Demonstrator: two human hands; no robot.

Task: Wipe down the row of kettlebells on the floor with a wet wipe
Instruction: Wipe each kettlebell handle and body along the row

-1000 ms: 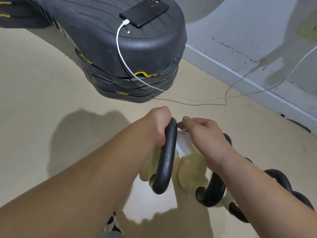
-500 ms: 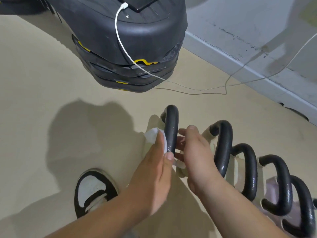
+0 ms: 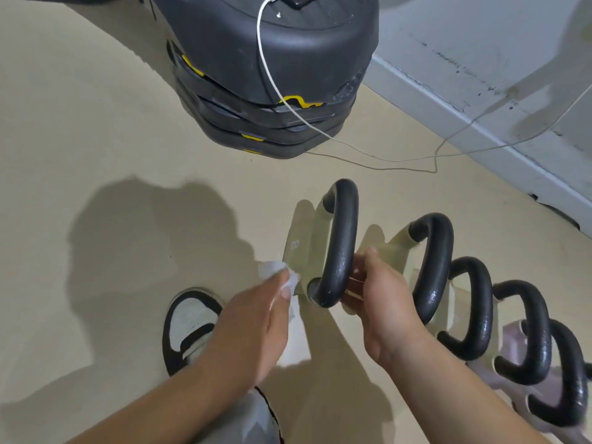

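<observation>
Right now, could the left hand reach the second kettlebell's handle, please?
Probably not directly: the first kettlebell and the right hand gripping its handle stand between the left hand, holding the wet wipe, and the second kettlebell; above looks free.

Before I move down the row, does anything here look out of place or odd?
One thing: a white charging cable runs off the stacked black step platforms and trails loose across the floor toward the wall, just beyond the first kettlebell. It could snag. Nothing else stands out.

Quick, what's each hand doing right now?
Left hand: pinches the wet wipe against the first kettlebell.
Right hand: at that kettlebell's handle; fingers partly hidden, grip cannot be told.
</observation>
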